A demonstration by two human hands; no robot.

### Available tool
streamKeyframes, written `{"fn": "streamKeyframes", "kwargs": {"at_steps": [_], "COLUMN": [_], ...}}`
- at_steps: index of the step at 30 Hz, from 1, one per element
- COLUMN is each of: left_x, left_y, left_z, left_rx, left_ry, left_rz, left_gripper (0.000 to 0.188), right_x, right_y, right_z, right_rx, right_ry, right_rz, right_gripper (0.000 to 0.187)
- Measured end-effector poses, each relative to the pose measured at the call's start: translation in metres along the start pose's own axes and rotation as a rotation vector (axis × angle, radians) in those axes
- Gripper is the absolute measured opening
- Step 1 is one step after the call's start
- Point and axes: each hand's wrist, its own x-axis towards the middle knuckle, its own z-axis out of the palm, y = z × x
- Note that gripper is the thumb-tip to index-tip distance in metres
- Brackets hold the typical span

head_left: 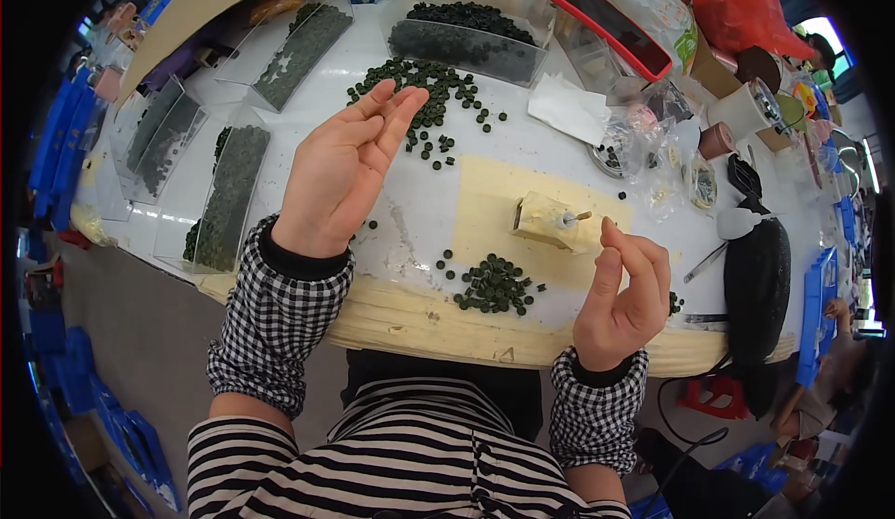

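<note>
My left hand [350, 169] is raised in front of a scattered heap of small dark green discs [424, 76]. Its fingers reach forward, loosely cupped, and no object shows in them. On the right, my right hand [629, 300] has thumb and index finger drawn close together; anything between them is too small to make out. Just left of those fingertips, a block wrapped in cream tape [550, 223] bears a short thin pin [578, 217] with a brownish tip. It rests on a cream sheet [480, 193]. A smaller pile of green discs [499, 286] lies nearer the table edge.
Clear bins of dark discs [466, 48] stand at the back, with another bin [228, 197] at left. A red-cased phone [611, 29], white tissue [567, 109] and plastic bags [653, 137] sit at back right. A black elongated object [757, 286] lies at right.
</note>
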Motion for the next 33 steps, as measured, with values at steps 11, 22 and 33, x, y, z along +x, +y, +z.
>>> {"fn": "streamKeyframes", "kwargs": {"at_steps": [11,22,33], "left_x": [-0.012,-0.036,-0.043], "left_y": [-0.008,-0.047,-0.048], "left_z": [0.005,0.01,0.013], "left_rx": [0.074,0.167,0.274], "left_ry": [-0.215,-0.38,-0.452], "left_rz": [-0.221,-0.614,-0.589], "left_gripper": [0.025,0.034,0.028], "right_x": [0.004,0.01,0.01], "right_y": [0.005,0.005,-0.003], "right_z": [0.002,0.003,0.004], "right_rx": [-0.036,-0.034,0.056], "right_ry": [0.107,-0.01,-0.096], "right_rz": [-0.031,0.017,-0.065], "right_gripper": [0.023,0.02,0.024]}}
